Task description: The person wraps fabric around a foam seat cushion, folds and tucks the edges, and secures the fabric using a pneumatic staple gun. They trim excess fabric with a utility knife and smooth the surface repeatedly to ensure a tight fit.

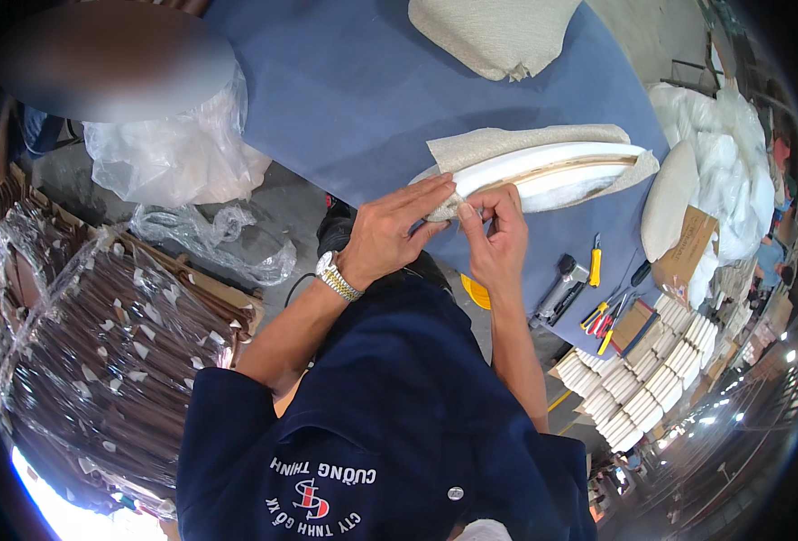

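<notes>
On the blue table a curved upholstery piece (588, 171) stands on edge, with white padding, a thin wooden strip along it and beige fabric (530, 142) loose around its sides. My left hand (390, 224), wearing a watch, clasps the fabric-covered left end, fingers laid along the far side and thumb on the near side. Close beside it, my right hand (496, 236) pinches the fabric edge between thumb and bent fingers near the same end. The fingertips partly hide the fabric there.
A pneumatic staple gun (561, 288), yellow-handled pliers (596, 261) and several hand tools (605, 320) lie at the table's right edge. Another beige covered pad (498, 36) sits at the far side. Plastic-wrapped brown wooden parts (119, 352) are stacked at left; pale wooden pieces (638, 379) at right.
</notes>
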A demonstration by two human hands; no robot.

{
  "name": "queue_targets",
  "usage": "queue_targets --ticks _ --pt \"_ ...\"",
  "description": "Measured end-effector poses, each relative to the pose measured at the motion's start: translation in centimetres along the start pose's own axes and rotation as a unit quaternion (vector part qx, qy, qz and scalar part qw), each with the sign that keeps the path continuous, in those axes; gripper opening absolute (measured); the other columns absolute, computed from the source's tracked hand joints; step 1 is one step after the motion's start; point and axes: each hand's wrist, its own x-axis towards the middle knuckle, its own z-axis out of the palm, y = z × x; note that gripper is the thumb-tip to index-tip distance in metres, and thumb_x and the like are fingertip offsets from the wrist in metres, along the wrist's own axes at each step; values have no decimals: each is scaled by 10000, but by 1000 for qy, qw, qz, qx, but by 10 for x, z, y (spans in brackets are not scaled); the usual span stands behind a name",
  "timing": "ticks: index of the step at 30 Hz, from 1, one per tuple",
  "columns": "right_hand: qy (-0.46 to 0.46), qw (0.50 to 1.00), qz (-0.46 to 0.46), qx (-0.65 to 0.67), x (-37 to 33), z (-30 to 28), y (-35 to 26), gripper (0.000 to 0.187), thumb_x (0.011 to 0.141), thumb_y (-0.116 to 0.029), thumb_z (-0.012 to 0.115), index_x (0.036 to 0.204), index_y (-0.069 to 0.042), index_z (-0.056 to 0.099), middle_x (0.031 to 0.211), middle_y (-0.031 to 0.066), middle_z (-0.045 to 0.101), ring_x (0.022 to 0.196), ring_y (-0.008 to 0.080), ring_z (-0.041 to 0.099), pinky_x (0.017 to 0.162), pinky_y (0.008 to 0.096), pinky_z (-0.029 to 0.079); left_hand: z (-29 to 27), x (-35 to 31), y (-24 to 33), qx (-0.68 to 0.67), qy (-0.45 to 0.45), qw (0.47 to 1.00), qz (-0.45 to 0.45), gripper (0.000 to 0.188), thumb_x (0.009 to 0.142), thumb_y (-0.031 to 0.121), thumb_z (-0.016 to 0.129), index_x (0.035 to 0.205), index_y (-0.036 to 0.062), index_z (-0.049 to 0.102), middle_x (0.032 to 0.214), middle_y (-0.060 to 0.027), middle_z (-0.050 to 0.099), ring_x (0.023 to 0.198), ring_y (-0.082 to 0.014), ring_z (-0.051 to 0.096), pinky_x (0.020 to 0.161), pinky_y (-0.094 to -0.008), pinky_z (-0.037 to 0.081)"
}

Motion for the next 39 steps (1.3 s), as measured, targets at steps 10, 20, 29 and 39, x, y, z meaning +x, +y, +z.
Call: queue_targets --ticks 10,20,29,39 --pt "62 998 -3 -12 1 6 -2 120 869 -38 736 860 -39 617 803 38 524 724 149 459 625 299 413 17 -4 8 17 80 997 0 498 762 5 849 1244 51 735 1277 -125 737 1133 -295 731 915 -364 610" --pt "52 998 5 42 0 5 9 120 848 -38 764 861 -47 645 800 32 526 711 140 468 613 289 408 2 5 13 29 -10 999 -12 493 801 -32 810 1279 59 731 1315 -140 721 1167 -285 724 935 -342 609" --pt "67 991 33 107 -7 -6 14 215 868 -15 764 1076 -37 713 918 37 633 848 122 609 775 274 528 5 7 12 39 4 999 -23 498 836 -35 785 1317 75 711 1372 -151 683 1140 -300 729 863 -340 626" --pt "247 852 328 -325 -197 -233 256 769 827 -171 842 1476 -20 458 1109 179 704 1001 313 694 920 430 549 13 -2 14 41 25 999 -25 477 840 -32 785 1301 73 721 1374 -137 684 1144 -286 725 884 -336 615"
